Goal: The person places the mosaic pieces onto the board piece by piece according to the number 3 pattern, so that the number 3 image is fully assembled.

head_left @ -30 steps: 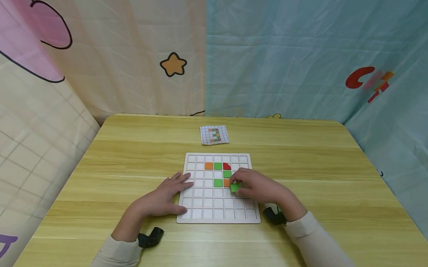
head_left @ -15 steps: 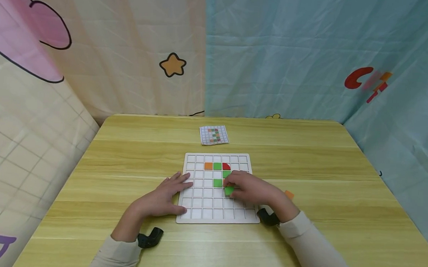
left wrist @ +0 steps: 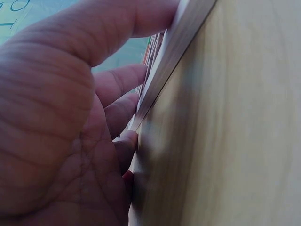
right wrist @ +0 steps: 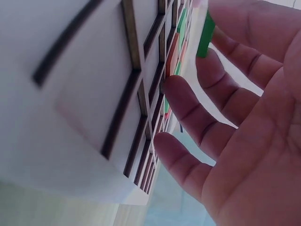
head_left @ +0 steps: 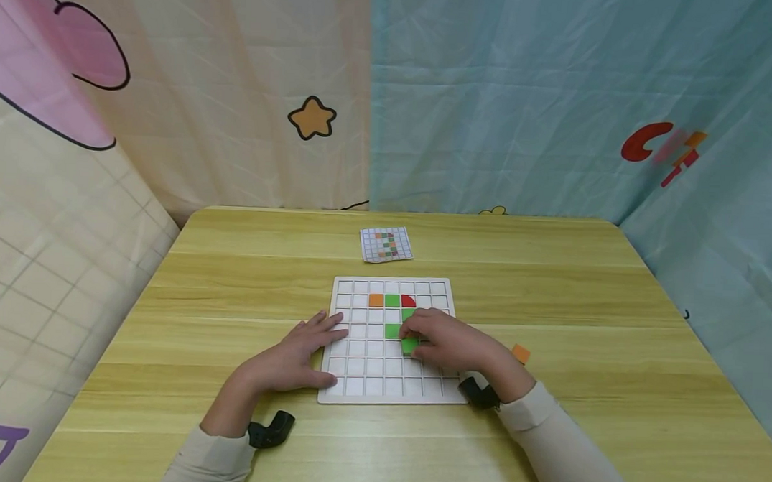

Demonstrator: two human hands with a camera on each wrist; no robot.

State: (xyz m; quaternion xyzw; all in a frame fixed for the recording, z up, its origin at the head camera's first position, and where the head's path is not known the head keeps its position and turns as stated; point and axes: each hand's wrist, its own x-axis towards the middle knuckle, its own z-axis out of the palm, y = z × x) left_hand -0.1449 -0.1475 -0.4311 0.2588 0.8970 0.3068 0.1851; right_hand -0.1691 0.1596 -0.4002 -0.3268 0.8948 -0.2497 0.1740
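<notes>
A white grid board (head_left: 356, 387) lies on the wooden table. My left hand (head_left: 293, 355) rests on its left edge with fingers spread, thumb and fingertips at the rim. Between thumb and fingertips, my right hand (head_left: 456, 341) pinches a green square tile (right wrist: 205, 35), close over the board's middle. Set in the board are an orange tile (head_left: 375, 299), a green tile (head_left: 392, 300) and a red quarter-circle tile (head_left: 408, 300) in one row. Below them are another green tile (head_left: 409, 313), partly covered by the right hand, and one more green tile (head_left: 391, 331).
Behind the board lies a small pattern card (head_left: 386, 245) with a coloured grid. A loose orange tile (head_left: 520, 353) is on the table beside the right wrist. Printed curtains (head_left: 495, 116) hang behind the table and at both sides.
My right hand has moved left with the green tile. The loose orange tile beside the wrist has come into view, while the orange tile on the board is now covered. The left hand stays still.
</notes>
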